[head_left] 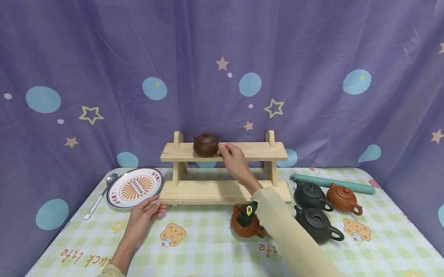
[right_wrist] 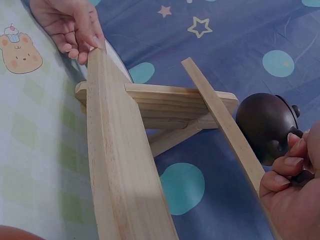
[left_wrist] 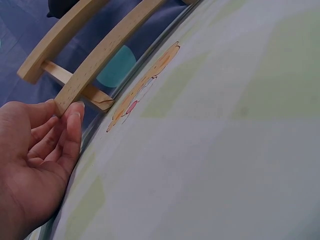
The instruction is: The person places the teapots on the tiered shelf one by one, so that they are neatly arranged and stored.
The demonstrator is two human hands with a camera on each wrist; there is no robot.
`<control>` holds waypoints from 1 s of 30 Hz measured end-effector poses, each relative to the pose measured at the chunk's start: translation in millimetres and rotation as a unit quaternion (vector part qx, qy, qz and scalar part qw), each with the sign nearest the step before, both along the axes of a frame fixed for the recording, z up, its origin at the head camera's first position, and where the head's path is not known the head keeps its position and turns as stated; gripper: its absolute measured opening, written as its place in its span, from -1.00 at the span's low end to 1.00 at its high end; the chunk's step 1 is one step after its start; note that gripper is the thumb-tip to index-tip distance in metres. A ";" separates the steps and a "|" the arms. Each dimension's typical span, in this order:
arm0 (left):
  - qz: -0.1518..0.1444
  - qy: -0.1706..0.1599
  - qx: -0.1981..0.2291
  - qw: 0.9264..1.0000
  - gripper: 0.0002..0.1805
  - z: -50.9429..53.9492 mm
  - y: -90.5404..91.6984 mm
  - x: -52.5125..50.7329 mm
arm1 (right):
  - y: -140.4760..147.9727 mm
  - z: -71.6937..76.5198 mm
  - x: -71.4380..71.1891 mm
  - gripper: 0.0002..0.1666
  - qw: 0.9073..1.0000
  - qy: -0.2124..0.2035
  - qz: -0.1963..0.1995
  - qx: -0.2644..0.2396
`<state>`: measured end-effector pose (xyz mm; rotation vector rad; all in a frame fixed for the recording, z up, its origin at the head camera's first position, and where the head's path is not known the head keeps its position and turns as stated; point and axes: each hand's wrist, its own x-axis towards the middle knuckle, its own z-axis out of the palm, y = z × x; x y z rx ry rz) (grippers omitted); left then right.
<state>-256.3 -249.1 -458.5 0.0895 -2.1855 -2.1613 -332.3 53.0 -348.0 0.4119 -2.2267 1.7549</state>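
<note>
The right hand grips a round, dark-brown clay teapot at the upper level of a pale wooden two-level rack; the left hand's fingers pinch its lower corner. Only that pot is up; two black teapots and two rust-orange teapots sit on the checked tabletop.

Brown teapot, upright, at top of wooden shelf.

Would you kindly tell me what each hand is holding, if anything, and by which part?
The right hand holds the dark brown teapot by its handle; the left hand pinches the lower wooden shelf at its left front corner.
</note>
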 end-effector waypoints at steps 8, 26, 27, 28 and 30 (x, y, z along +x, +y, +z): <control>-0.001 0.004 -0.006 1.000 -0.52 1.0 -0.3 0.5 | -6.1 5.8 -1.0 -0.58 1.000 0.002 0.002 0.020; -0.002 -0.007 -0.002 1.000 -0.50 -0.3 -1.4 -0.3 | -12.7 7.5 -1.1 -0.61 0.995 -0.054 0.059 -0.055; -0.001 -0.008 -0.003 1.000 -0.49 -0.3 -1.5 -0.3 | -12.3 8.0 -0.8 -0.60 0.994 -0.060 0.063 -0.058; -0.001 -0.010 -0.005 1.000 -0.49 -0.3 -1.7 -0.3 | -11.6 8.5 -0.6 -0.60 0.993 -0.067 0.069 -0.061; -0.001 -0.012 -0.009 1.000 -0.48 -0.2 -1.9 -0.3 | -10.0 9.6 -0.2 -0.59 0.991 -0.083 0.080 -0.067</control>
